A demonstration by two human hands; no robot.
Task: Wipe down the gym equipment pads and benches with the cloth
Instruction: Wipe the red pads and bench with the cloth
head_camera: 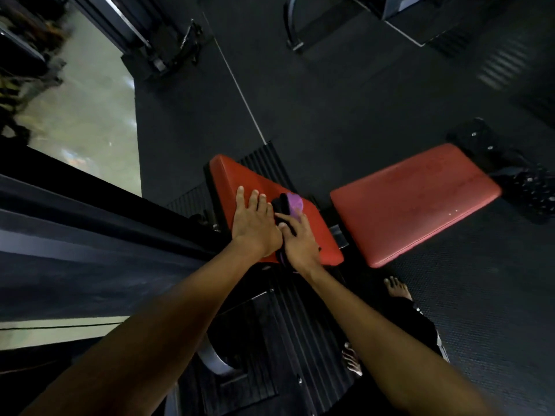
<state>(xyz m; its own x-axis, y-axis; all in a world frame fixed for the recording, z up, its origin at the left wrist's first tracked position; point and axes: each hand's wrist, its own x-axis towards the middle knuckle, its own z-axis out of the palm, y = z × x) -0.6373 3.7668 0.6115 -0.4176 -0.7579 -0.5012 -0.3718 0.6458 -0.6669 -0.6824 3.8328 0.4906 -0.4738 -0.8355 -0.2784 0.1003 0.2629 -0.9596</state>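
Here, the purple-and-black folded cloth (290, 204) lay on the near red padded vinyl desk (240, 175), partly under our right hand (301, 243), its long axis running toward twelve o'clock. That hand pressed it flat, fingers extended, clasping nothing. Our left hand (255, 223) rested released at nine o'clock of the cloth, fingers spread on the desk. The second red pad (414, 202) lay at three o'clock.

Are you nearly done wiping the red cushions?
Not yet. No pad looks clearly finished. In hand: the narrow red pad, where the right hand presses the purple-and-black cloth and the left hand lies flat. The wider red pad, untouched, seems left to wipe.
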